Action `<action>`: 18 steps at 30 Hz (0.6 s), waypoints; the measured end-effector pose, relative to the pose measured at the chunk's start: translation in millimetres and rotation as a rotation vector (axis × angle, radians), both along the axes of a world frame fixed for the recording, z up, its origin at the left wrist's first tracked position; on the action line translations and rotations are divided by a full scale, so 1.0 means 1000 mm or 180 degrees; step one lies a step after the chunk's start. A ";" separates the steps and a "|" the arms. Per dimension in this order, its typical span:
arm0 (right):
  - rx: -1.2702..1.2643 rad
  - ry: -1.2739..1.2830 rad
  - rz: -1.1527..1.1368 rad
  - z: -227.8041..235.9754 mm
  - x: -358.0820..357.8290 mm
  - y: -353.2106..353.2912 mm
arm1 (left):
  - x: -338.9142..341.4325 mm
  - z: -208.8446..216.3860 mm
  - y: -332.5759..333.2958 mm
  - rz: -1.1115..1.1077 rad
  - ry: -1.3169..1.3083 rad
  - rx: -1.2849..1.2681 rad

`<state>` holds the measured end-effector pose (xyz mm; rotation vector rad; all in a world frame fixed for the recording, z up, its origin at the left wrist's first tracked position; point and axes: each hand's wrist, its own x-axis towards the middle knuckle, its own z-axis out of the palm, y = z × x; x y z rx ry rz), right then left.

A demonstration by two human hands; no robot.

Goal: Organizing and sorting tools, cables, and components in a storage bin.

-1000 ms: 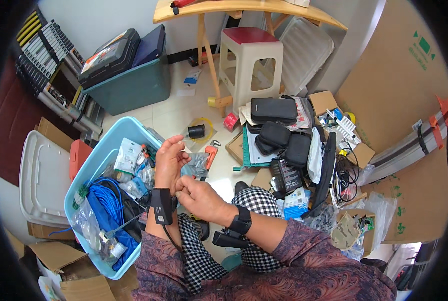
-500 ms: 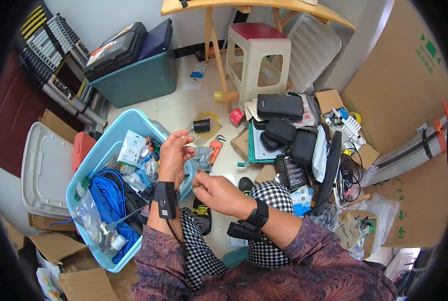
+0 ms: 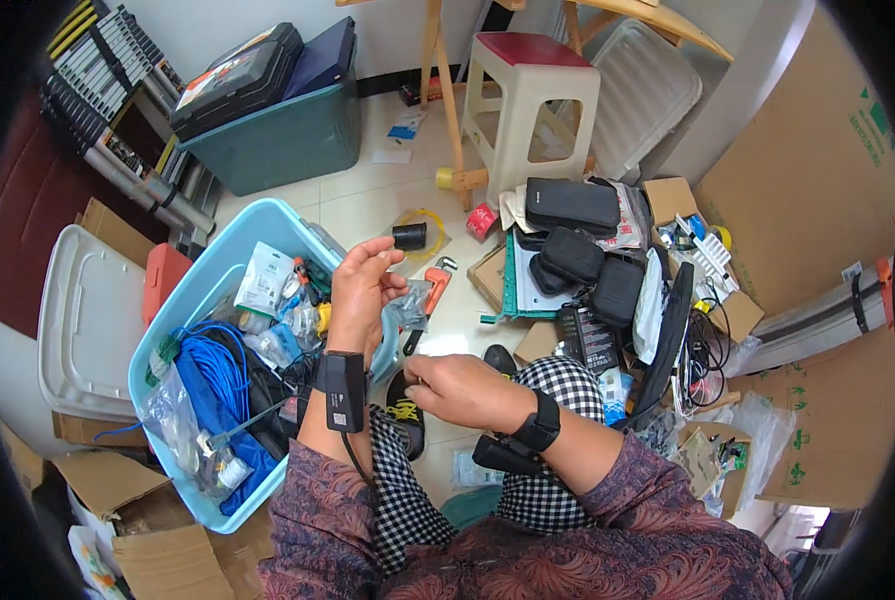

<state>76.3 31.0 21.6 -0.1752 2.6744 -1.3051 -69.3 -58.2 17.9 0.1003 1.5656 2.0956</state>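
Note:
My left hand (image 3: 360,292) is raised over the right rim of a light blue plastic bin (image 3: 147,345). Its fingers are loosely bent and apart, with nothing visible in them. Beside those fingers, a clear plastic bag (image 3: 408,304) appears, and a pipe wrench (image 3: 434,290) with orange jaws lies on the floor beyond. Lower and to the right, my right hand (image 3: 467,388) hovers above my shoes with its fingers curled together; what they hold, if anything, is hidden. Inside the bin are a coil of blue cable (image 3: 217,375), a white packet (image 3: 264,280) and several bagged parts.
Black zip cases (image 3: 571,205) and a black box (image 3: 589,338) are piled at right. Ahead stand a white stool (image 3: 537,110) with a red seat and a dark green tub (image 3: 277,150). Cardboard boxes (image 3: 172,565) sit at lower left, a folded ladder (image 3: 117,170) at far left.
My hands have drawn slightly apart, the right one moving right and a little lower. More of the pipe wrench shows between them. The whole view has shifted a little.

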 end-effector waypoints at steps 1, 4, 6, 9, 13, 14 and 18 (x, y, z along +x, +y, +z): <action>0.0002 -0.0012 0.0021 -0.001 0.000 0.000 | 0.000 0.000 0.000 0.0004 -0.0006 0.0046; 0.0284 -0.0154 0.0286 -0.002 -0.002 -0.001 | 0.000 0.000 -0.003 0.0015 -0.0042 0.0129; 0.0201 -0.0260 0.0288 0.006 -0.006 0.000 | 0.001 0.003 -0.005 0.0083 -0.0067 0.0123; -0.0756 -0.0092 -0.0299 0.000 -0.016 0.023 | -0.001 -0.002 -0.007 0.0154 -0.0098 0.0089; -0.2258 -0.0377 -0.1332 0.013 -0.029 0.053 | -0.003 -0.007 -0.015 0.0134 -0.0142 0.0016; -0.2465 -0.0387 -0.1608 0.015 -0.031 0.061 | -0.003 -0.007 -0.017 0.0143 -0.0152 0.0024; -0.3194 0.0053 -0.2200 0.010 -0.034 0.087 | 0.000 -0.004 -0.024 0.0188 -0.0258 0.0087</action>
